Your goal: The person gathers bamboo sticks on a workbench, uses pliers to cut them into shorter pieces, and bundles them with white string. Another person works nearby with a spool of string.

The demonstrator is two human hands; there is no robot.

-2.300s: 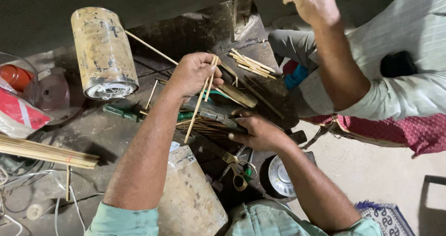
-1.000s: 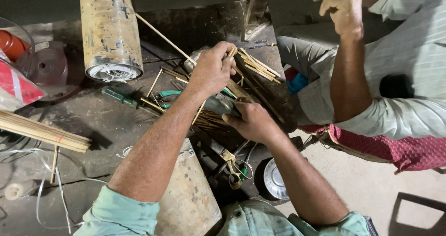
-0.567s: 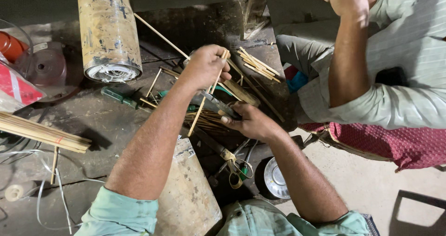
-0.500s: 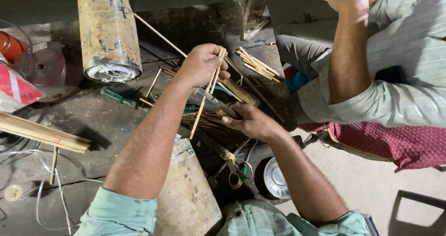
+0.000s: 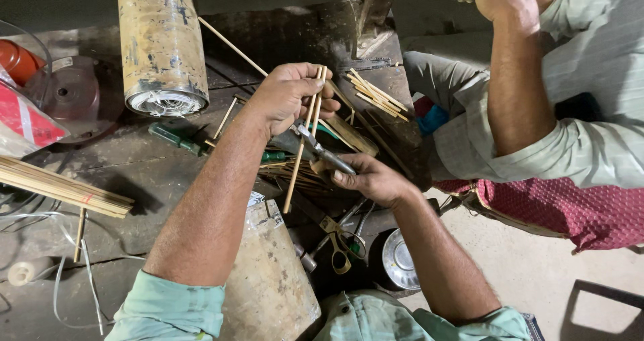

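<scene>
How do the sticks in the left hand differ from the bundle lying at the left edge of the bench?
The sticks in the left hand are only a couple, held steeply off the bench by the left hand. The bundle at the left edge has many sticks, lies flat, untouched, and carries a small red mark. The right hand brings pliers against the held ones. Both are thin, pale and straight.

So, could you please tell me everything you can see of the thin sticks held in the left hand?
The thin sticks are pale, straight and slender, seemingly split bamboo or wood. Two or so lie close together, nearly upright in the picture, tops just above the fingers, lower ends hanging free above the dark bench. The left hand pinches them near the top. The right hand holds metal pliers whose tip meets the sticks at mid-length.
</scene>
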